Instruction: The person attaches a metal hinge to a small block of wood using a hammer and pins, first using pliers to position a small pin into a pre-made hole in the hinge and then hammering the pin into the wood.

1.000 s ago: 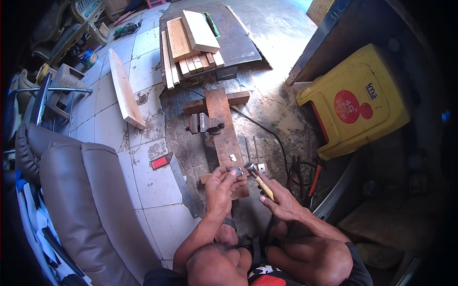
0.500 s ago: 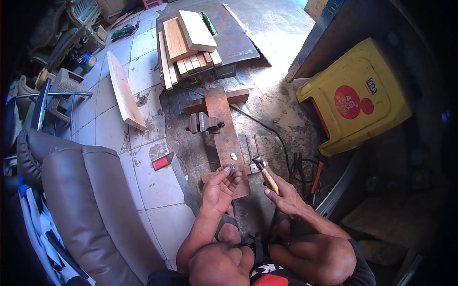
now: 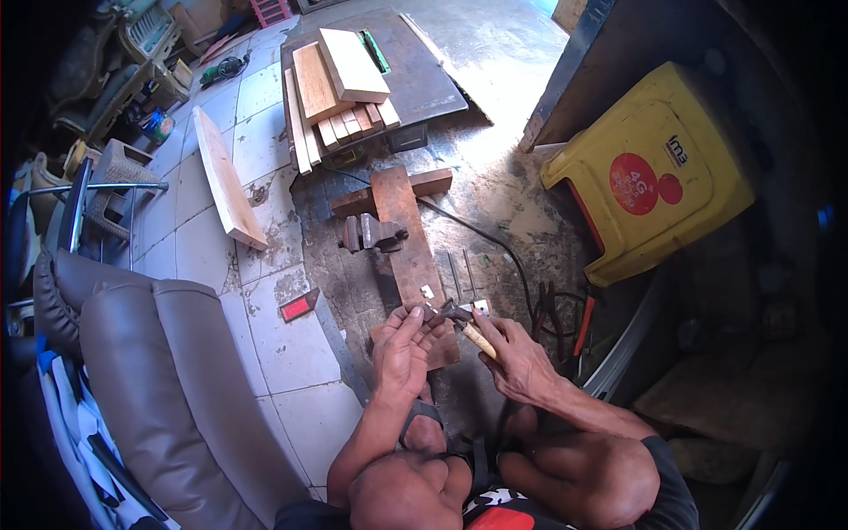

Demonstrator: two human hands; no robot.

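Observation:
My left hand (image 3: 402, 353) is closed, its fingertips pinching a small dark metal piece (image 3: 431, 311) above the near end of a narrow wooden bench (image 3: 409, 243). From the right, my right hand (image 3: 519, 358) grips the pale wooden handle of a small hammer (image 3: 479, 340). The hammer's dark head lies right beside the metal piece; I cannot tell whether they touch. A small white bit (image 3: 427, 291) rests on the bench just beyond my left fingertips. Farther up the bench a metal vise (image 3: 373, 233) is mounted.
Wooden boards (image 3: 352, 66) are stacked on a low dark table ahead. A yellow plastic stool (image 3: 654, 181) lies tipped at the right, near a black cable (image 3: 495, 240) and red-handled pliers (image 3: 583, 327). Leftward are a leaning plank (image 3: 227, 181), a red-and-black item (image 3: 300, 305) and a brown padded seat (image 3: 177, 380).
My right hand has turned and moved left, bringing the hammer's head up to the metal piece in my left hand. The left hand has stayed nearly in place.

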